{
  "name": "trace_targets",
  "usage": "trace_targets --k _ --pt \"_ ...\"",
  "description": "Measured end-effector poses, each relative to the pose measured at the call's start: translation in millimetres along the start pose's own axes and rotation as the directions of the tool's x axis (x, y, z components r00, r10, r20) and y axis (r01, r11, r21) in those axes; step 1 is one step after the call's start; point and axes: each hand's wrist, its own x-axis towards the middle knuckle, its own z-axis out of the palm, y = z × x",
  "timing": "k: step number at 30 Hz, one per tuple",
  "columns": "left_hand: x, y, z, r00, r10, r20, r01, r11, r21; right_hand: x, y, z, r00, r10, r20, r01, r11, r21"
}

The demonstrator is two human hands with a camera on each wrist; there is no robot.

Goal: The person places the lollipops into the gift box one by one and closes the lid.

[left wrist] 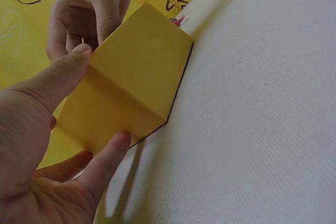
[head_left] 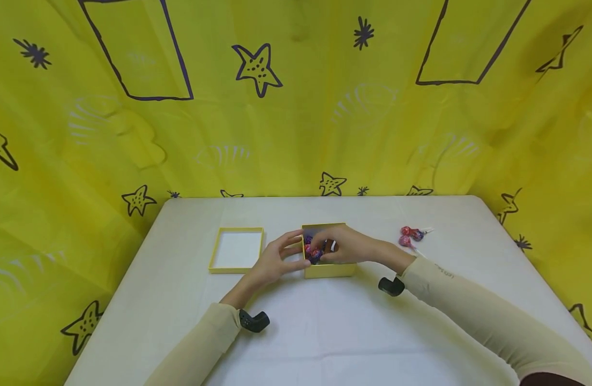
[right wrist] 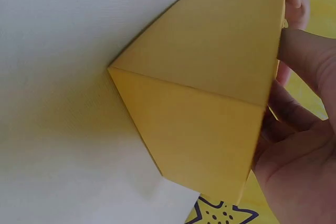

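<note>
A yellow box (head_left: 329, 272) stands uncovered on the table, with several wrapped lollipops (head_left: 308, 248) inside in red, pink and purple. My left hand (head_left: 275, 260) rests against the box's left side; in the left wrist view its thumb lies at the top rim and its fingers touch the wall. Reaching over the right rim, my right hand (head_left: 346, 244) has its fingers down inside the box, thumb and forefinger curled round a lollipop (head_left: 316, 257). From the right wrist view, the box wall (right wrist: 205, 40) hides those fingertips.
A yellow-edged lid (head_left: 237, 250) with a white inside lies left of the box. To the right, several lollipops (head_left: 405, 240) lie on the white table (head_left: 296, 321). Behind the table hangs a yellow curtain (head_left: 296, 123) with star drawings.
</note>
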Motion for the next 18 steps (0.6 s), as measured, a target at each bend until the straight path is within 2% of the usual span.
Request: trace_targets --k 9,18 --pt "-0.4 -0.8 0.1 1.0 -0.003 -0.008 0.003 1.0 0.001 1.7 2.8 7.2 0.998 0.046 0.037 -0.047 0.999 0.028" --pt "-0.2 -0.2 -0.5 1.0 -0.003 -0.002 0.003 1.0 -0.004 4.6 2.7 8.6 0.998 0.046 0.038 -0.046 0.999 -0.006"
